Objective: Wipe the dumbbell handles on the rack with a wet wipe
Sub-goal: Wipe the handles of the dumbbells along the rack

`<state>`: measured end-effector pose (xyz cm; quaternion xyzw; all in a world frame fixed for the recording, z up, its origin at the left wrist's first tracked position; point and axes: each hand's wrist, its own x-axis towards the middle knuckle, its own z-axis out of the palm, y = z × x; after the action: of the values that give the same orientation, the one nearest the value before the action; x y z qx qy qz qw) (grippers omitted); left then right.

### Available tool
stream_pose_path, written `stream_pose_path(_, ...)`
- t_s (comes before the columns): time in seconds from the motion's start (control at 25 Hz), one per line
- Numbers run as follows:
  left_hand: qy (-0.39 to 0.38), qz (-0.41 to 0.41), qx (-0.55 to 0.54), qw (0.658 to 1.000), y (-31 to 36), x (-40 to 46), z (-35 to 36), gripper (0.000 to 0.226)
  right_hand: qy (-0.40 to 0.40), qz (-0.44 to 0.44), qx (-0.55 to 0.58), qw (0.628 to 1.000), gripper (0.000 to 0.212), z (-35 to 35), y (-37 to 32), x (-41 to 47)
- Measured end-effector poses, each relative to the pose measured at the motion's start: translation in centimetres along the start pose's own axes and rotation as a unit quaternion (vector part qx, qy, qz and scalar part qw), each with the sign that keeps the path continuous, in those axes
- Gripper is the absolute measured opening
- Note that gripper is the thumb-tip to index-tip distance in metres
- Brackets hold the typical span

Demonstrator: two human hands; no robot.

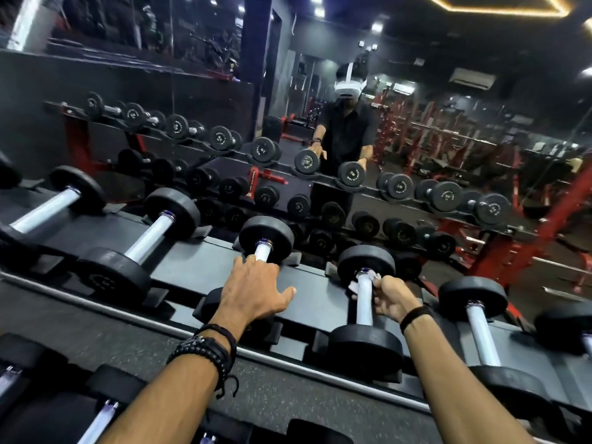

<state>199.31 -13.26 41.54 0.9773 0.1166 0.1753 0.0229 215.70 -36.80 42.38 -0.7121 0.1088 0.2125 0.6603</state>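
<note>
The right hand (392, 302) pinches a wet wipe (363, 282) around one dumbbell handle (364, 299) on the rack's (317, 296) top tier. The left hand (253, 288) rests, fingers relaxed, on the neighbouring dumbbell to the left. Wiping looks midway; dumbbells on both sides and nearer tiers possibly remain, since nothing shows which are clean.

The room is dim, lit from above by small white ceiling spots (315, 0) and a warm amber strip light (499, 8) at the top right, both blown out to glare; the pale dumbbell handles (364, 302) catch a cold sheen while the black weight heads sink into shadow. The wide lens bends the rack (198, 331) and stretches the forearms near the lower edge; the mirror (448, 139) behind looks soft and smeared, and the corners are blurred.
</note>
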Motion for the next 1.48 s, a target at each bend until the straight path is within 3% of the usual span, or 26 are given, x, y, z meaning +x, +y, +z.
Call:
stream_pose_path(0.08,0.003,-0.005,-0.001,1.000,-0.2,0.1,-0.1,0.054,0.026,-0.004,0.025,0.999,0.018,0.6,1.2,0.4)
stream_pose_path(0.2,0.003,-0.011,-0.004,1.000,-0.4,0.0,-0.1,0.055,0.169,-0.151,-0.069,0.972,0.008,0.6,1.1,-0.3)
stream_pose_path(0.28,0.004,-0.001,0.000,1.000,-0.3,0.0,-0.1,0.054,0.191,-0.279,-0.133,0.932,0.023,1.2,0.2,-2.3)
stream_pose_path(0.36,0.005,0.001,0.000,1.000,-0.4,0.0,-0.2,0.055,0.172,-0.371,-0.118,0.905,0.036,2.1,-0.4,-4.4)
stream_pose_path(0.52,0.012,-0.003,-0.018,1.000,-0.5,-0.2,-0.1,0.061,0.209,-0.368,-0.171,0.890,0.033,3.0,2.5,-6.0)
stream_pose_path(0.68,0.006,0.014,0.011,1.000,-0.6,0.1,0.4,0.061,0.199,-0.354,-0.109,0.907,0.018,2.4,3.5,-6.8)
stream_pose_path(0.92,-0.020,0.062,0.038,0.997,-0.9,-0.2,0.4,0.063,0.202,-0.402,-0.172,0.877,0.005,3.1,3.4,-7.9)
stream_pose_path(1.48,0.009,0.051,0.023,0.998,-0.4,-0.5,-0.2,0.056,0.173,-0.530,-0.278,0.782,0.024,3.0,4.0,-6.9)
